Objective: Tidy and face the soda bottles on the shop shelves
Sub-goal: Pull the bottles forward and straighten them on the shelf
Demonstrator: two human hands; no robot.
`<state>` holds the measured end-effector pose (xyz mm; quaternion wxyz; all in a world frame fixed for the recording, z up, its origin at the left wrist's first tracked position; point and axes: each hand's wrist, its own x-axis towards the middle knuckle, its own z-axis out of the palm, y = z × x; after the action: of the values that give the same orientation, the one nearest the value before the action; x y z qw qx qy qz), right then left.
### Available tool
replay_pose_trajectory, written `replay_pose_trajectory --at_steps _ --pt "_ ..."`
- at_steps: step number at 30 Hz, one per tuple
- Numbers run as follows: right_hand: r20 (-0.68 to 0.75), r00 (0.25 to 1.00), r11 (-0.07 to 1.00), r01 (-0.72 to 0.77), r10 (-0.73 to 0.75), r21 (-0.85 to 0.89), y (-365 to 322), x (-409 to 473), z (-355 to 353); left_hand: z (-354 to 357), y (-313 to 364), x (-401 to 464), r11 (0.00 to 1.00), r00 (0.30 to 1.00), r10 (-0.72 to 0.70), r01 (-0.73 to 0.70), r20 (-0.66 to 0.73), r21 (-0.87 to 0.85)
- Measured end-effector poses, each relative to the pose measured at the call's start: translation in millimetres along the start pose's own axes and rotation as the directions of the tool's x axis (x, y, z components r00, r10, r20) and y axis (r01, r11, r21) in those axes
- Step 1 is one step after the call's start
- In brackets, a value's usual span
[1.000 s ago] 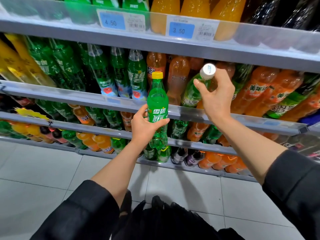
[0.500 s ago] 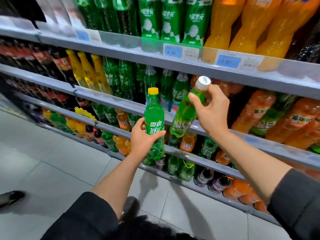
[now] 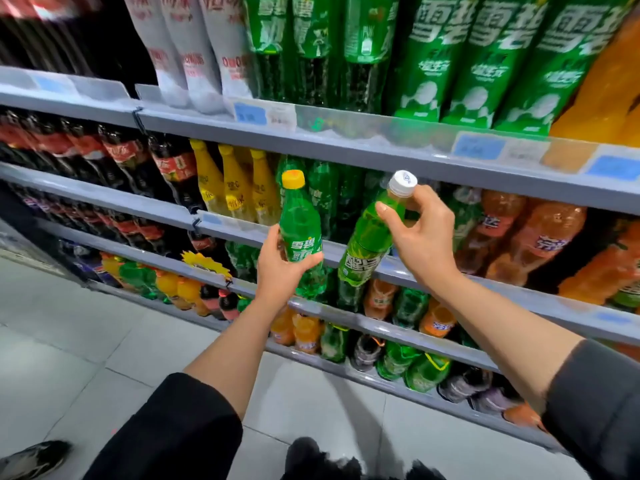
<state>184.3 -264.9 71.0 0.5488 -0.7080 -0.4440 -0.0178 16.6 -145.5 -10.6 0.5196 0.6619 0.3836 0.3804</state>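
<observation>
Green yellow-capped soda bottle (image 3: 300, 233) standing upright in front of the shelves (image 3: 346, 147), left hand (image 3: 282, 271) wrapping its labelled middle, right hand (image 3: 424, 233) pinching the neck of a tilted, lighter green white-capped bottle (image 3: 372, 237) just beside it.

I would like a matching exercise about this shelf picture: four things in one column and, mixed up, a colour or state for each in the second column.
Things:
1. bottle in left hand
2. bottle in right hand
3. left hand
4. right hand

Colour or state:
A. white cap, tilted
B. grips a bottle round its body
C. yellow cap, about upright
D. pinches a bottle at its neck

Right pairs: 1-C, 2-A, 3-B, 4-D
</observation>
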Motion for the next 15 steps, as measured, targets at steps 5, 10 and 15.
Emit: replay_pose_trajectory --at_steps 5,10,15 --pt "-0.086 0.995 0.996 -0.061 0.056 -0.058 -1 8 12 0 6 45 0.996 0.993 0.071 -0.075 0.095 0.039" --pt "-0.188 0.971 0.983 -0.163 0.145 -0.082 8 6 9 16 8 71 0.983 0.978 0.128 -0.147 0.166 0.113" --pt "-0.282 0.936 0.958 -0.255 0.211 -0.129 20 2 1 42 5 89 0.978 0.971 0.133 -0.161 0.197 0.130"
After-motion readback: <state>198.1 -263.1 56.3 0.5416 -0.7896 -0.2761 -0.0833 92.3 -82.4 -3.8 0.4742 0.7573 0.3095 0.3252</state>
